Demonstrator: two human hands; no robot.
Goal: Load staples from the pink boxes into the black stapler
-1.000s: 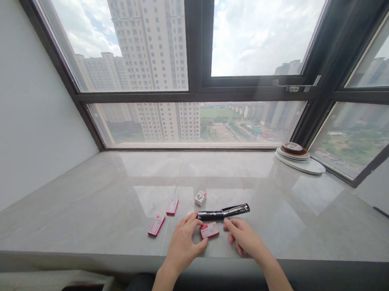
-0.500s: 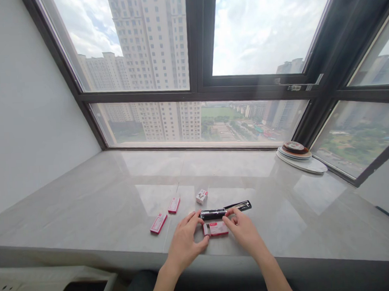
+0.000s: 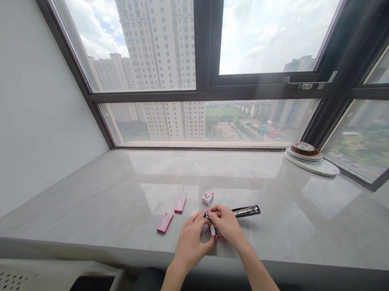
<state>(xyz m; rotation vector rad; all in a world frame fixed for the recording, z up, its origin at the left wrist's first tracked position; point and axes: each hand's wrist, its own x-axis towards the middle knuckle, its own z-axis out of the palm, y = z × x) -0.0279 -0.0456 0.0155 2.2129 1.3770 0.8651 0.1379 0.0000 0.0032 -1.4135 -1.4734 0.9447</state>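
Note:
A black stapler [image 3: 247, 211] lies opened out on the ledge, one arm stretching to the right. My left hand [image 3: 191, 240] curls its fingers against the stapler's left end, its thumb lower down by a red and white staple box [image 3: 213, 231]. That box has an open flap at its left end and is mostly covered by my hands. My right hand [image 3: 227, 224] reaches over the stapler's middle, thumb and forefinger pinched together at its left end beside the left fingertips. Whatever lies between those right fingertips is too small to make out.
Two pink and white boxes, a farther one [image 3: 180, 204] and a nearer one [image 3: 165, 222], lie left of my hands. A small white box [image 3: 208, 197] stands behind the stapler. Stacked plates [image 3: 310, 162] sit by the window at the right. The ledge's front edge [image 3: 148, 248] runs close below my wrists.
My right hand has slid left along the stapler, from its middle to its left end, and now covers most of the staple box. The whole view has shifted slightly.

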